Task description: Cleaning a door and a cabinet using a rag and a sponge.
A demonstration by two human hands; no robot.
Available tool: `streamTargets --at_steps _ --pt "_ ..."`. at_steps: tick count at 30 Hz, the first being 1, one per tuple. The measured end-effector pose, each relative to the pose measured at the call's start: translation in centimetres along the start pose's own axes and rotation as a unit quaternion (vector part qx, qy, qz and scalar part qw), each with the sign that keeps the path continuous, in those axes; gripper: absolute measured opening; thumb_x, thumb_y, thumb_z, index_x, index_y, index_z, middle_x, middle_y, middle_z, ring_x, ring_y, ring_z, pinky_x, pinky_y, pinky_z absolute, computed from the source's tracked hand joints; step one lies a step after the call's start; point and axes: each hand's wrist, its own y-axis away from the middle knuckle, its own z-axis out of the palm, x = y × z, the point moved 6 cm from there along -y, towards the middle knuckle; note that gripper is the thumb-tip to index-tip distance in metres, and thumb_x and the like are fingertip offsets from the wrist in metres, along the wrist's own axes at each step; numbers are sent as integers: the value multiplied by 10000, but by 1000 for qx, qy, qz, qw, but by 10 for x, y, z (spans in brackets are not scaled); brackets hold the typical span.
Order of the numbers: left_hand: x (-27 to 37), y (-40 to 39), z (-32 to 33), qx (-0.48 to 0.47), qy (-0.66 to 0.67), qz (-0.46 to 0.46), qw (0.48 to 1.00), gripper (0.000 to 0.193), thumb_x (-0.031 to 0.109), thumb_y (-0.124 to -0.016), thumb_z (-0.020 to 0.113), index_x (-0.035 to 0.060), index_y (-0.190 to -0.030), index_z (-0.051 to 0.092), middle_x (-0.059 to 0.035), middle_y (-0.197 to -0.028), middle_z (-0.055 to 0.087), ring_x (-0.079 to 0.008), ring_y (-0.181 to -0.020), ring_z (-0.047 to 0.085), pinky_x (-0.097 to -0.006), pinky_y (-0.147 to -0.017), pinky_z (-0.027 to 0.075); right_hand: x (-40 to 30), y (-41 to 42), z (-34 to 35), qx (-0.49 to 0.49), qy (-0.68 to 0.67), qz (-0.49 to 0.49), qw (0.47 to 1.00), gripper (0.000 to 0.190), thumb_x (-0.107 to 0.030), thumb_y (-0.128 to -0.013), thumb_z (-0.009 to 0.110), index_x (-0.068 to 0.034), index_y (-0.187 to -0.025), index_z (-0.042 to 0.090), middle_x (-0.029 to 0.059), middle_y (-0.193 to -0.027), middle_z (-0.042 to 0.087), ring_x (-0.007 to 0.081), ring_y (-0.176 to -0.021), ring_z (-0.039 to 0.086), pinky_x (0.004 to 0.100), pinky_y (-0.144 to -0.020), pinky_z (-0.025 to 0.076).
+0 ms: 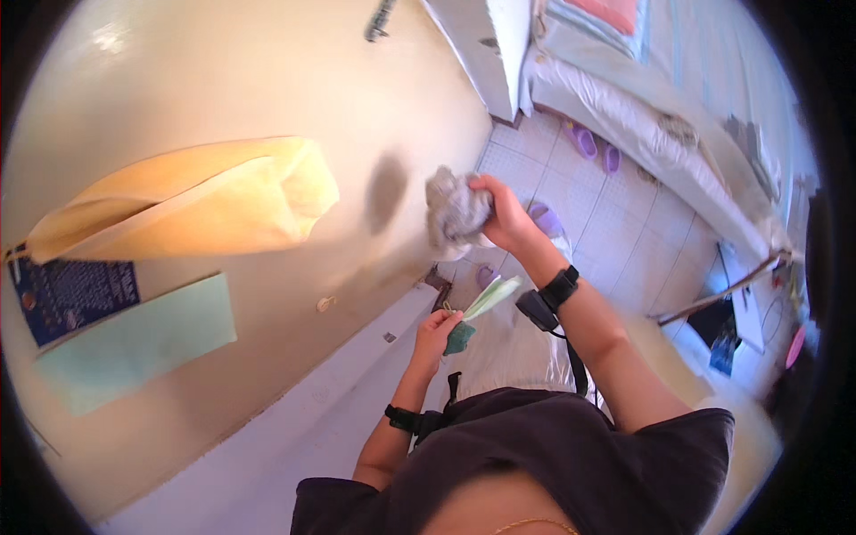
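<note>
My right hand (505, 214) grips a crumpled grey cloth (458, 207), bunched up and raised near the wall. Lower down and to the left, my left hand (438, 331) pinches a small bundle with a pale green and white part (491, 299) pointing up to the right and a dark green part (459, 338) hanging below the fingers. What exactly this bundle is, I cannot tell. The two hands are apart. Each wrist wears a black strap, and a black device sits at the right one.
A yellow cloth (200, 200) hangs on the wall at left, above a pale green sheet (147, 348) and a dark blue printed sheet (80, 294). A bed (642, 114) stands at upper right, with purple sandals (582, 140) on the tiled floor (588, 194) beside it.
</note>
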Motion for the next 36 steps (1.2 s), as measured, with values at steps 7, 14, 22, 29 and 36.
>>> streamTargets --at_steps 7,14,22,29,36 --pt "-9 4 -25 14 -88 -20 996 142 170 -930 657 60 -1019 649 1 -891 636 -106 -767 607 -273 -738 523 -12 -22 139 -136 -69 -207 966 490 -232 -840 673 -64 -1275 523 111 -1033 640 162 -876 620 306 -695 518" --pt "-123 -38 -91 -138 -215 84 963 320 150 -953 606 29 -1248 572 -63 -1228 584 -162 -1130 533 -339 -940 461 -48 -36 205 -150 32 -441 884 690 -185 -697 805 -4 -1286 494 172 -1188 575 258 -1129 543 337 -969 447" --pt "-128 -75 -106 -242 -323 182 897 350 177 -978 589 10 -1282 552 -64 -1275 562 -168 -1148 520 -329 -968 436 -11 -93 154 -15 314 -737 599 616 -228 -571 776 -140 -1163 633 73 -1300 532 385 -1349 359 524 -1121 280" --pt "-51 -119 -84 19 -192 -182 964 239 155 -936 656 27 -1135 635 -47 -1107 651 -141 -1000 604 -301 -849 483 75 -206 -28 274 229 -540 762 396 -292 -1006 472 -27 -1290 553 196 -1402 452 404 -1422 262 492 -1175 202" --pt "-56 -116 -52 -57 -150 -290 943 173 179 -946 657 20 -1011 682 3 -864 683 -72 -751 632 -217 -671 489 130 -296 -227 442 61 -108 888 711 -536 -988 437 96 -1304 518 297 -1261 579 410 -1242 507 404 -1062 375"
